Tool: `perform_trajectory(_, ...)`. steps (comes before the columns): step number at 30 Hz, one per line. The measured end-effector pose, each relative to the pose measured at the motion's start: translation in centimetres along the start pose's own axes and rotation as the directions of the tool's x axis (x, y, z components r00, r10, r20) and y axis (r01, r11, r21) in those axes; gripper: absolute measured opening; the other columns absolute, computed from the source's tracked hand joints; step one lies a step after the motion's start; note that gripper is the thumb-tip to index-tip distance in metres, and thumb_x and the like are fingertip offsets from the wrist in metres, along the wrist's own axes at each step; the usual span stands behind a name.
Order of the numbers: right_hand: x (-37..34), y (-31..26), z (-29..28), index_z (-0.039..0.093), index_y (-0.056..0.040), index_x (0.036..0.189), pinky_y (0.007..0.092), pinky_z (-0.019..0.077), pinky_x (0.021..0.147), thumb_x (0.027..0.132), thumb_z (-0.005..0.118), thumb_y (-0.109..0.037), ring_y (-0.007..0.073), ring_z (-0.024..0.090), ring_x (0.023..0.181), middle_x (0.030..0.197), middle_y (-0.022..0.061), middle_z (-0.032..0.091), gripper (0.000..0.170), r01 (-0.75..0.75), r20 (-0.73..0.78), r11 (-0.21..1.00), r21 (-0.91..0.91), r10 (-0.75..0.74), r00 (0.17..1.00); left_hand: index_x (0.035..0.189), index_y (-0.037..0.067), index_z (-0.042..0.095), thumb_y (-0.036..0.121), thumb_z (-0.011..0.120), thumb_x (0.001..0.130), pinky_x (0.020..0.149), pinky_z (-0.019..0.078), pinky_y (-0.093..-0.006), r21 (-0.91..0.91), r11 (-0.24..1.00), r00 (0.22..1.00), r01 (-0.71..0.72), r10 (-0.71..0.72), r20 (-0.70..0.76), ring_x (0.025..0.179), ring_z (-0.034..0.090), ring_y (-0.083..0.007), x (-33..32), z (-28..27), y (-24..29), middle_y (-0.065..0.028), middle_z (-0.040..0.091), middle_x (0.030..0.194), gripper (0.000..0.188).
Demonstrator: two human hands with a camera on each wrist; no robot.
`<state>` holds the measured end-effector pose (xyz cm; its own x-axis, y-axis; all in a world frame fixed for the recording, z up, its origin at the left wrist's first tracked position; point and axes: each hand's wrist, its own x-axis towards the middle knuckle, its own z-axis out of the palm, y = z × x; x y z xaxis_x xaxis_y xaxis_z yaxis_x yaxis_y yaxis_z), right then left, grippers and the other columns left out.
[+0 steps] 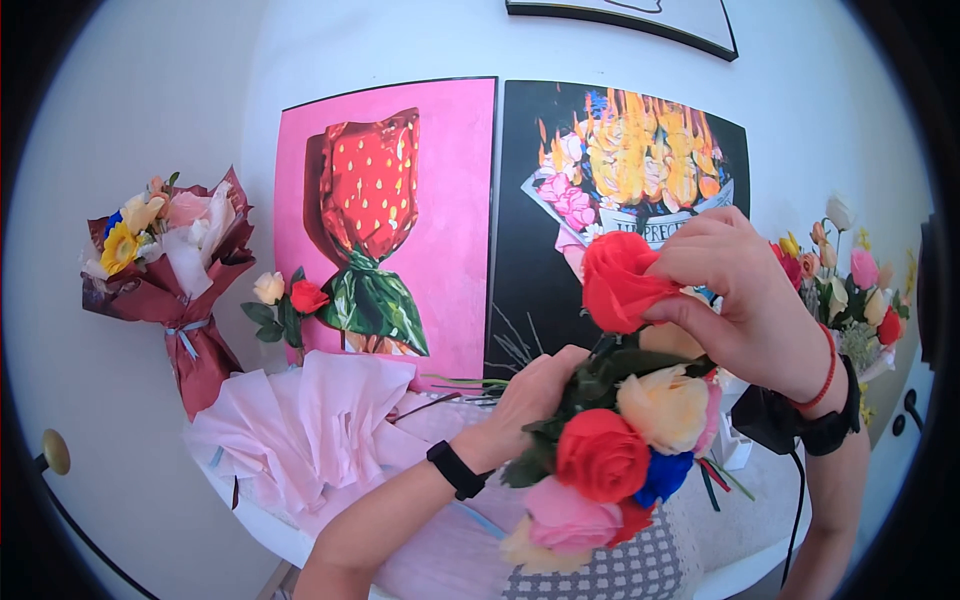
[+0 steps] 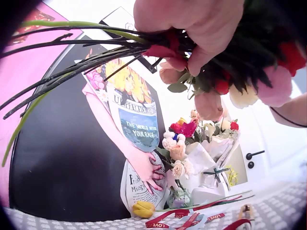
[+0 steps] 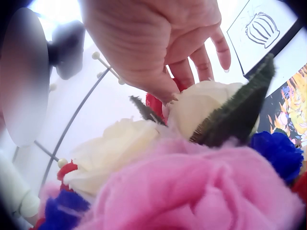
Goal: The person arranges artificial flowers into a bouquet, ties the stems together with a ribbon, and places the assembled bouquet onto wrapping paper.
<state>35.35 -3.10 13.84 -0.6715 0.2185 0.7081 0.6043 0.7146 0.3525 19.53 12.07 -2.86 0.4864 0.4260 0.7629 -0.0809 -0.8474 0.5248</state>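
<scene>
My left hand point(image 1: 545, 395) grips a bunch of artificial flowers point(image 1: 603, 455) by its stems. Red, cream, pink and blue heads face toward me, with dark green leaves among them. In the left wrist view, the bare stems point(image 2: 76, 60) stick out to the left past the fingers, and something red wraps them at the grip. Above the bunch, my right hand point(image 1: 730, 290) pinches a red rose point(image 1: 620, 280) between thumb and fingers at the bloom. In the right wrist view, a pink rose point(image 3: 201, 191) and cream roses mostly hide that red bloom.
Pink wrapping paper point(image 1: 310, 430) spreads over the table at left. A wrapped bouquet point(image 1: 190, 250) stands behind it, and more flowers point(image 1: 860, 290) stand at right. Two pictures lean on the wall. Printed red ribbon point(image 2: 192, 218) and a yellow tulip point(image 2: 143, 209) lie on the table.
</scene>
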Motion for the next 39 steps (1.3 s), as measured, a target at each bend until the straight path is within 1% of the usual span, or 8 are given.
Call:
perform_trajectory(3,0.2,-0.4,-0.4,0.057,-0.0047,0.075,0.0331,0.0339,0.076,0.061,0.064,-0.001,0.0231,0.052,0.072,0.071,0.0054,0.055,0.015,0.067,0.054,0.998,0.002,-0.067,0.996,0.105,0.005,0.042,0.014,0.066,0.063,0.067,0.0371,-0.0346,0.462,0.881,0.992,-0.107,0.128,-0.014,0.071,0.048,-0.0291,-0.4,0.0,3.4,-0.0116,0.048,0.079,0.050)
perform_trajectory(6,-0.2,-0.5,-0.2,0.055,-0.0061,0.074,0.0328,0.0350,0.075,0.061,0.062,-0.001,0.0246,0.051,0.073,0.073,0.0053,0.054,0.016,0.154,0.104,0.987,0.053,-0.158,0.982,0.105,0.004,0.042,0.011,0.062,0.067,0.066,0.0366,-0.0329,0.625,0.737,0.947,-0.256,0.321,0.009,0.071,0.049,-0.0277,-0.2,-0.3,4.0,-0.0103,0.049,0.079,0.044)
perform_trajectory(10,-0.3,-0.9,-1.1,0.053,-0.0038,0.078,0.0317,0.0395,0.064,0.063,0.066,-0.006,0.0253,0.053,0.071,0.072,0.0085,0.052,0.020,0.077,0.238,0.996,0.033,-0.083,0.968,0.098,0.005,0.041,0.004,0.057,0.069,0.062,0.0351,-0.0315,0.686,0.712,0.956,-0.151,0.282,-0.083,0.070,0.050,-0.0252,-0.5,0.0,5.0,-0.0098,0.048,0.072,0.033)
perform_trajectory(12,-0.7,-1.3,-0.7,0.052,-0.0023,0.083,0.0293,0.0405,0.062,0.063,0.071,-0.011,0.0261,0.055,0.070,0.074,0.0106,0.052,0.029,-0.131,0.133,0.969,0.211,0.104,0.986,0.097,0.005,0.041,0.002,0.056,0.068,0.061,0.0350,-0.0315,0.683,0.715,0.948,-0.148,0.300,-0.109,0.069,0.050,-0.0252,-0.5,0.1,4.9,-0.0098,0.048,0.071,0.032)
perform_trajectory(16,-0.9,-1.7,1.7,0.048,-0.0033,0.092,0.0247,0.0397,0.068,0.062,0.072,-0.005,0.0143,0.049,0.073,0.081,0.0056,0.051,0.038,-0.234,-0.077,0.896,0.378,0.282,0.956,0.097,0.004,0.041,-0.004,0.054,0.067,0.061,0.0367,-0.0332,0.699,0.701,0.932,-0.144,0.334,-0.143,0.068,0.050,-0.0267,-0.5,0.4,4.6,-0.0102,0.048,0.071,0.034)
perform_trajectory(19,-1.2,-1.3,1.4,0.048,0.0004,0.089,0.0268,0.0440,0.064,0.062,0.069,-0.002,0.0237,0.053,0.067,0.078,0.0112,0.053,0.034,-0.189,-0.049,0.977,0.094,0.194,0.980,0.103,0.002,0.040,0.000,0.062,0.063,0.070,0.0419,-0.0329,0.683,0.724,0.958,-0.096,0.254,-0.135,0.079,0.054,-0.0274,-0.7,0.2,4.0,-0.0115,0.054,0.087,0.045)
perform_trajectory(25,-2.2,-1.1,0.8,0.049,0.0005,0.084,0.0237,0.0408,0.060,0.062,0.065,0.002,0.0151,0.051,0.064,0.073,0.0066,0.052,0.027,-0.256,-0.112,0.945,0.202,0.282,0.953,0.108,0.003,0.041,-0.003,0.063,0.061,0.074,0.0412,-0.0333,0.767,0.608,0.873,-0.207,0.468,-0.136,0.078,0.054,-0.0234,0.0,-0.6,4.4,-0.0061,0.055,0.079,0.052)
perform_trajectory(39,-3.2,-2.0,1.2,0.049,0.0014,0.082,0.0222,0.0417,0.058,0.063,0.064,0.008,0.0128,0.051,0.065,0.072,0.0065,0.051,0.025,-0.277,-0.088,0.939,0.203,0.300,0.950,0.094,0.007,0.049,0.008,0.066,0.060,0.066,0.0364,-0.0308,0.780,0.619,0.899,-0.090,0.388,-0.204,0.067,0.048,-0.0197,0.0,-0.7,4.9,-0.0009,0.047,0.068,0.038)
